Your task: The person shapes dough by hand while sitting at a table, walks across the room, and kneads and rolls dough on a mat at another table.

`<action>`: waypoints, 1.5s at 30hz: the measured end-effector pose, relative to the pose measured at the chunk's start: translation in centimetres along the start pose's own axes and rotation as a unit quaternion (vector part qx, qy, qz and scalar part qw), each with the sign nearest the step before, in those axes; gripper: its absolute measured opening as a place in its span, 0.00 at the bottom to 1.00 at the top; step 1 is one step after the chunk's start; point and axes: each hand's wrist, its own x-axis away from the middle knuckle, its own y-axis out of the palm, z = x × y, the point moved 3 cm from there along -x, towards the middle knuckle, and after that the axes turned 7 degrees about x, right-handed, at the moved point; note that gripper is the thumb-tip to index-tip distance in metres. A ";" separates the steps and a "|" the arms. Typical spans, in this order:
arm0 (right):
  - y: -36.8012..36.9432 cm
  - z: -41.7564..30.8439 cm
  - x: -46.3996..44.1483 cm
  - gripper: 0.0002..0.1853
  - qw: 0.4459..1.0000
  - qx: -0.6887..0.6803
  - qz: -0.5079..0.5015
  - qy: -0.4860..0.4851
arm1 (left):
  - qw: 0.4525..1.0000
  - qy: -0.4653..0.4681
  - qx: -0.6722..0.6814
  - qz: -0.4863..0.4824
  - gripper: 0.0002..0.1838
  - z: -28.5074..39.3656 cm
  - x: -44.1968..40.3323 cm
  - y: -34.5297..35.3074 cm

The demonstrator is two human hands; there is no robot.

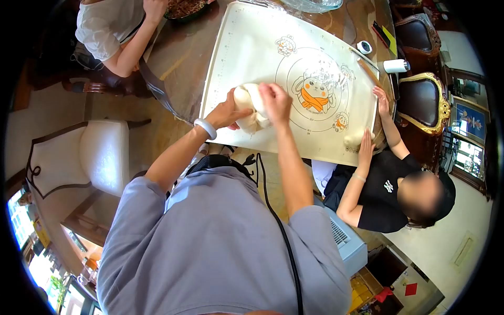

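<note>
A large pale lump of dough sits on the white kneading mat, near its front left corner. My left hand, with a pale bangle at the wrist, is wrapped round the left side of the dough, its thumb pressed across the front. My right hand grips the dough's upper right side with bent fingers, and a fold of dough stands between the two hands. Creases gather in the dough at its near side. The fingertips of my right hand are partly hidden.
At the right, a person in black has both hands at the mat's edge, one by a smaller dough piece. A rolling pin, a white bottle and a glass bowl lie beyond. Another person's arm is at upper left.
</note>
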 end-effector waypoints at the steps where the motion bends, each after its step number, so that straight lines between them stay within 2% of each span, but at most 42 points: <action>1: 0.8 -1.5 1.0 0.11 0.992 0.070 0.053 -0.089 | 1.000 -0.005 0.009 -0.004 0.50 -0.1 0.0 -0.2; 3: 2.3 -2.4 2.2 0.08 0.949 0.180 0.191 -0.176 | 1.000 -0.006 -0.013 0.011 0.48 -0.3 -0.2 0.2; 5: 3.2 -1.7 2.0 0.08 0.925 0.243 0.248 -0.155 | 0.999 0.011 -0.039 0.030 0.46 -1.1 -0.7 0.5; 8: 3.2 -0.1 -1.6 0.11 0.894 0.331 0.248 -0.174 | 0.998 0.025 -0.043 0.038 0.46 -0.9 -0.8 0.8; 12: 3.3 1.6 -6.3 0.17 0.914 0.307 0.203 -0.171 | 0.995 0.047 -0.056 0.069 0.46 -0.9 -1.4 1.6; 14: 3.0 1.5 -7.2 0.21 0.926 0.302 0.179 -0.140 | 0.994 0.049 -0.049 0.080 0.46 -1.3 -1.4 2.3; 17: 3.3 2.6 -7.5 0.27 0.935 0.297 0.187 -0.043 | 0.995 0.046 -0.019 0.085 0.45 -1.1 -1.7 2.4; 19: 1.3 2.3 -7.5 0.26 0.982 0.149 0.048 0.104 | 0.995 0.036 0.011 0.088 0.44 -1.3 -1.6 2.5; 20: 0.4 2.1 -6.2 0.26 0.980 0.074 -0.029 0.181 | 0.995 0.041 0.024 0.087 0.44 -1.4 -1.3 2.6; 23: -0.4 -1.3 -1.7 0.21 0.992 0.111 -0.036 0.046 | 0.992 0.065 0.061 0.085 0.44 -1.7 -1.0 2.6; 25: 1.7 -1.3 0.4 0.15 0.967 0.209 0.126 -0.071 | 0.989 0.083 0.085 0.087 0.45 -2.3 -1.2 2.8; 26: 2.7 -1.6 1.0 0.12 0.954 0.211 0.186 -0.102 | 0.993 0.043 0.083 0.072 0.39 -2.2 -1.0 2.8; 29: 4.6 -0.7 -0.3 0.11 0.918 0.276 0.259 -0.117 | 0.996 0.040 0.048 0.064 0.38 -3.4 -1.7 2.7; 35: 4.7 -0.6 -5.4 0.11 0.917 0.343 0.173 -0.110 | 0.993 0.024 0.109 0.028 0.39 -1.8 -1.6 2.5; 37: 4.5 -0.6 -6.8 0.12 0.917 0.358 0.147 -0.098 | 0.997 0.000 0.078 0.022 0.41 -1.1 -1.0 2.3; 39: 4.1 -0.5 -7.3 0.14 0.942 0.317 0.099 -0.044 | 0.999 -0.033 0.011 0.024 0.43 -0.5 -0.7 2.0; 41: 3.4 -0.7 -7.1 0.16 0.969 0.240 0.059 0.005 | 0.987 0.021 -0.121 0.108 0.44 -1.5 -1.4 0.9; 42: 2.8 0.7 -7.1 0.20 0.985 0.139 0.091 0.056 | 0.970 0.052 -0.186 0.150 0.45 -1.5 -1.9 0.3; 43: 1.8 1.4 -6.2 0.21 0.983 -0.014 0.169 0.065 | 0.964 0.060 -0.191 0.176 0.43 0.4 -1.2 -0.2; 45: -0.6 3.3 -3.7 0.23 0.968 0.023 0.243 0.054 | 0.924 0.221 -0.215 0.226 0.39 0.2 -2.9 -0.5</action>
